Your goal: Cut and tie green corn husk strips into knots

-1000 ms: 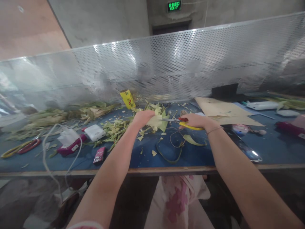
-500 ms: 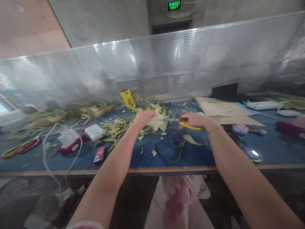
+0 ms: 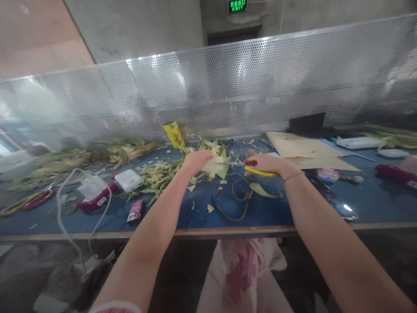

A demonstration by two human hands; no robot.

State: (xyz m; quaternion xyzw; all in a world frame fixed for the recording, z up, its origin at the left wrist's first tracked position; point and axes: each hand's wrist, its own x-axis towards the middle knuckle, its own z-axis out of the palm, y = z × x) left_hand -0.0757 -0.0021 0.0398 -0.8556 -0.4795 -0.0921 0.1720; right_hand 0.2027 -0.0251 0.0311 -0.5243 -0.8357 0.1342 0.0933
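The left hand (image 3: 196, 161) turns its back to the camera, so just how its fingers pinch the pale husk (image 3: 214, 167) is hidden. The right hand (image 3: 267, 162) covers part of the scissors (image 3: 260, 171) — its forearm, part of the smartphone (image 3: 335, 201). Shapes behind the perforated metal screen (image 3: 221, 82) are blurred.

- A perforated metal screen (image 3: 221, 71) backs the blue-topped workbench (image 3: 195, 221), catching glints.
- A grey concrete wall (image 3: 140, 28) rises behind.
- A green exit sign (image 3: 237, 6) glows.
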